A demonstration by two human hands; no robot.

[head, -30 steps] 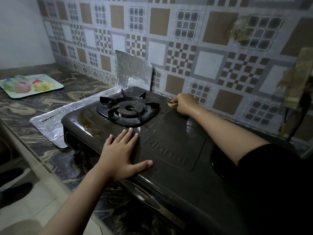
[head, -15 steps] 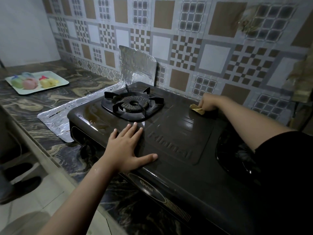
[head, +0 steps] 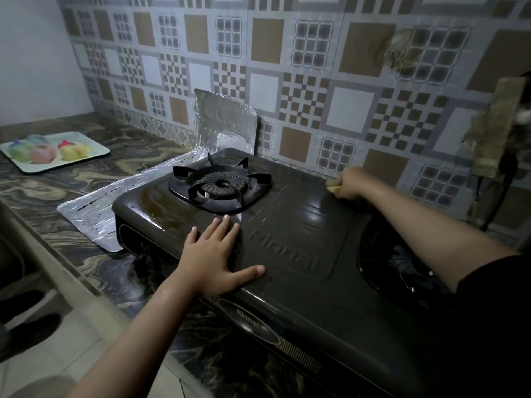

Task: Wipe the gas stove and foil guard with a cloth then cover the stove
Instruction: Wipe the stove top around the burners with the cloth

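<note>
A dark two-burner gas stove (head: pixel 290 239) is set on a marbled counter (head: pixel 86 173), its long axis running from the far left, under the foil, to the near right. Its control face is turned toward the person, the back edge toward the tiled wall (head: pixel 287 67). A small yellowish cloth (head: pixel 332 185) is gripped in the right hand (head: pixel 349 183), fingers curled round it, and pressed on the stove's back edge just beside the wall; most of the cloth is hidden under the hand. The left hand (head: pixel 214 258) is laid flat on the stove's front part, fingers straight and spread, thumb out to the right, nothing held. Just beyond the left fingertips the left burner grate (head: pixel 219 183) is seen. The right burner (head: pixel 402 259) is found below the right forearm, partly hidden. To the left of the left hand the foil guard (head: pixel 94 214) is spread flat on the counter and tucked under the stove's end; an upright foil panel (head: pixel 224 122) is leaned at the wall behind the grate. Far left of both hands a tray (head: pixel 54 150) with a colourful print is placed, well apart from the stove.
</note>
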